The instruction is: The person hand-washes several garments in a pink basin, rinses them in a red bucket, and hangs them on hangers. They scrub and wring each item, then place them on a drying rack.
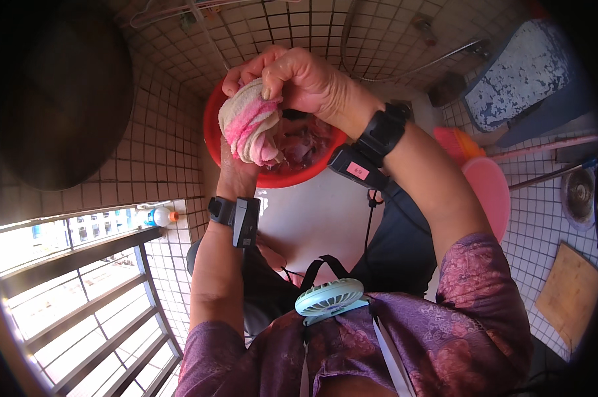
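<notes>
A twisted, bunched pink and cream cloth (251, 119), probably a towel, is held up between my hands over a red plastic basin (289, 180). My right hand (299, 82) grips its upper side, with wet fingers curled over the edge. Beneath it, my left hand (238, 168) supports the lower left side; its fingers are mostly hidden behind the bundle. Water and dark wet fabric (304, 144) show inside the basin, partly covered by my hands and the cloth.
To the right are a worn blue-white stool (522, 74), an orange-red broom head (457, 143), a pink plastic vessel (487, 198) and a wooden board (569, 293). A shower hose (428, 67) hangs along the tiled wall. At left, a bottle (157, 217) stands beside a barred window (90, 322).
</notes>
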`<state>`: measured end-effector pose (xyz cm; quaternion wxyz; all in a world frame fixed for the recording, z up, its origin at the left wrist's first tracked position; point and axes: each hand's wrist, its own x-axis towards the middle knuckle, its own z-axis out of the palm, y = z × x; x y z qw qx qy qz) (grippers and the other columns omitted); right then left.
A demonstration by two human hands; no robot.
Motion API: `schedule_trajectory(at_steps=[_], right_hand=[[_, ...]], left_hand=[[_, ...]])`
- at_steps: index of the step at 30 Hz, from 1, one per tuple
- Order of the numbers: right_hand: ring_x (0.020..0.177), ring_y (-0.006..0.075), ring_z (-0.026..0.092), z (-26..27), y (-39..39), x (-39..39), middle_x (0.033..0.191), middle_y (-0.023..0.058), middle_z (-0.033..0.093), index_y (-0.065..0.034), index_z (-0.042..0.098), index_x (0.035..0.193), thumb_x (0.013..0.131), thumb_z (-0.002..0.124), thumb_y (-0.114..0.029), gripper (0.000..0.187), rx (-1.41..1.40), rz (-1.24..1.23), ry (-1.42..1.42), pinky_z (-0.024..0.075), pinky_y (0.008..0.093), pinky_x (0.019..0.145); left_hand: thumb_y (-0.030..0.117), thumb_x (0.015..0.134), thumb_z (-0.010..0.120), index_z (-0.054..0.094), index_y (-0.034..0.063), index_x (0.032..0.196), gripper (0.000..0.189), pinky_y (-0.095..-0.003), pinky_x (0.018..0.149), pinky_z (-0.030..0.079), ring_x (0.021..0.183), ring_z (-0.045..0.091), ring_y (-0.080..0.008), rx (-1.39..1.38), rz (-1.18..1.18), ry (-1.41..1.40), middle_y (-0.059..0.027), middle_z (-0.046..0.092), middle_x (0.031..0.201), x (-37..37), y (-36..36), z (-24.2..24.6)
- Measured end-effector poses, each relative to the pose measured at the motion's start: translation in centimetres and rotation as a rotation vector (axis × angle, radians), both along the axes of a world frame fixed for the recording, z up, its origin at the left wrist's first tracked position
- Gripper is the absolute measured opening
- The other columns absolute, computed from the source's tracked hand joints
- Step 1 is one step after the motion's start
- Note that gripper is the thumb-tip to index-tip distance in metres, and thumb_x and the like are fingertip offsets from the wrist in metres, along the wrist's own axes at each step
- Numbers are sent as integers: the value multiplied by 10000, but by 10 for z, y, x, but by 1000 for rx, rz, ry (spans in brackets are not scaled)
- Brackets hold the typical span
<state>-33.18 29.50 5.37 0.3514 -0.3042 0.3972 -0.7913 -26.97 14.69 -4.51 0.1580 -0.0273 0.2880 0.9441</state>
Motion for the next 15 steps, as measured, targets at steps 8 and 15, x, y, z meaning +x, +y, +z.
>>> schedule_trajectory(at_steps=[8,15], right_hand=[[867,223,619,-83,27,-61,951,144,647,27,632,918,747,562,-132,243,-48,-207,-475,502,375,818],[934,272,574,-141,10,-35,1059,118,585,12,560,1090,865,536,-479,541,515,-642,-327,511,427,768]], left_hand=[[271,891,409,384,5,1353,534,-626,948,387,1207,448,-431,236,-62,-135,-197,435,1362,11,-8,6],[229,937,343,448,23,1300,430,-528,927,402,1196,473,-355,47,207,-314,-150,496,1316,12,1,35]])
